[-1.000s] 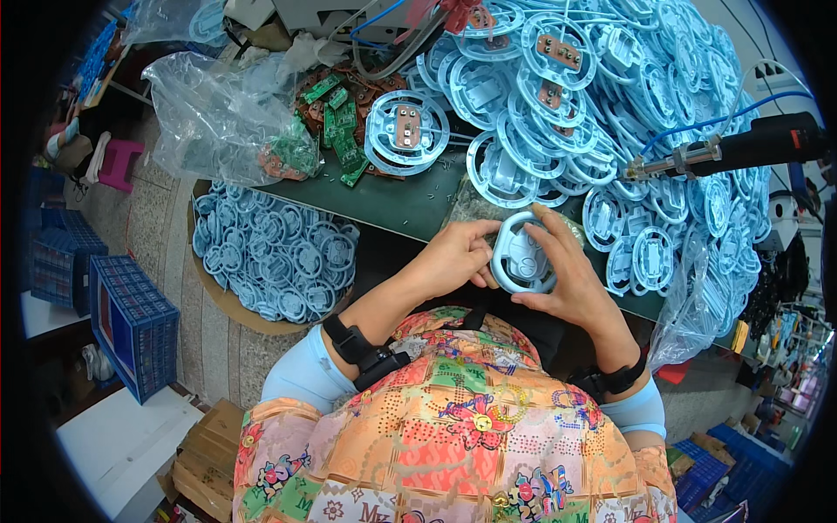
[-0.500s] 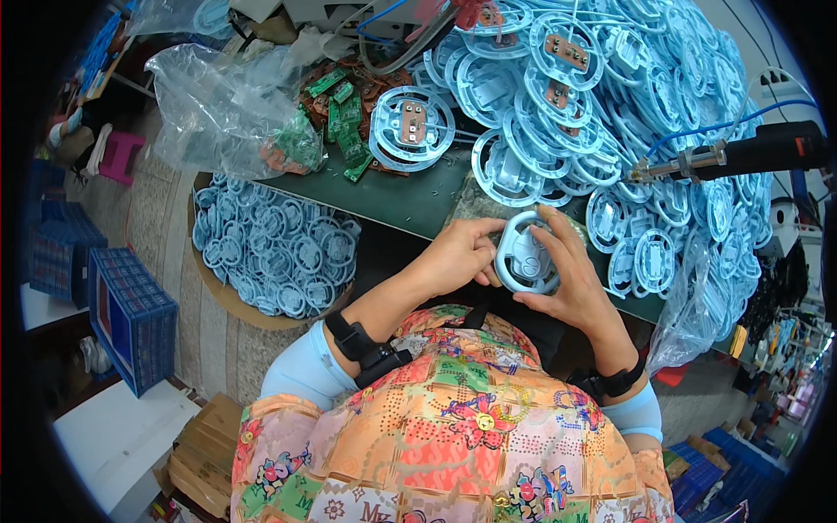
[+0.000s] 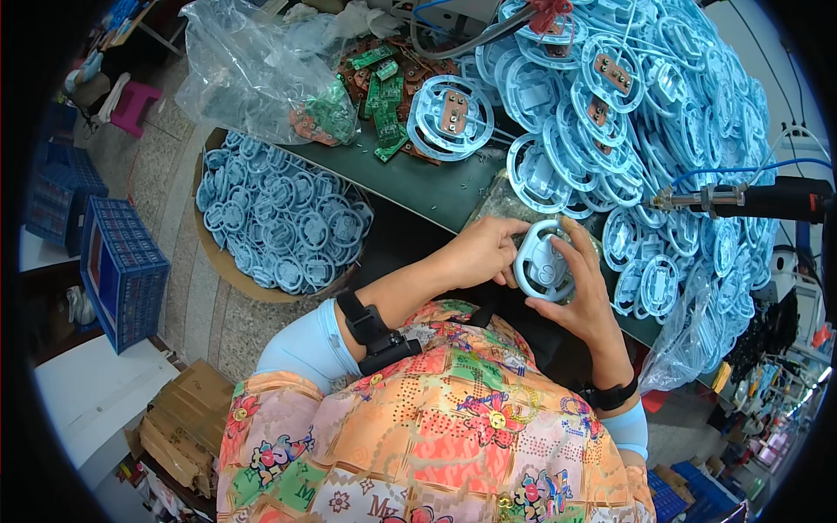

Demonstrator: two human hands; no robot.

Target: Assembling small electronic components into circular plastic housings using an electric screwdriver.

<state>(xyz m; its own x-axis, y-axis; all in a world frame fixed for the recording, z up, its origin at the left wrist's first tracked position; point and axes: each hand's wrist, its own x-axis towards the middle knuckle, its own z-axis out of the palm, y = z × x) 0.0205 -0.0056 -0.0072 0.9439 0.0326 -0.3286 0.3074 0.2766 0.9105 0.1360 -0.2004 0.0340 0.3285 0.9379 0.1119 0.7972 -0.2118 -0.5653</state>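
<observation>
A light blue plastic toy steering wheel [image 3: 530,277] is held upright between my hands at the table's front edge, its smooth face with a moulded centre turned toward me. My right hand [image 3: 586,283] grips it, fingers over the top and right rim, thumb at the bottom. At the left rim, my left hand [image 3: 484,253] has its fingers curled against the wheel; the tips are partly hidden behind it. Beyond, on the green table, lies another wheel piece [image 3: 451,119] with a brown circuit board on it, beside loose green circuit boards [image 3: 384,100].
A high heap of blue wheel parts [image 3: 697,96] covers the table's right side. A black-handled tool [image 3: 776,199] juts in from the right. Left of me stands a round box of wheel parts [image 3: 279,218]. A clear plastic bag [image 3: 261,74] and blue crates [image 3: 126,270] are farther left.
The view has shifted, so the table and heap appear farther right. Both hands keep their hold on the wheel, with hardly any change in finger position.
</observation>
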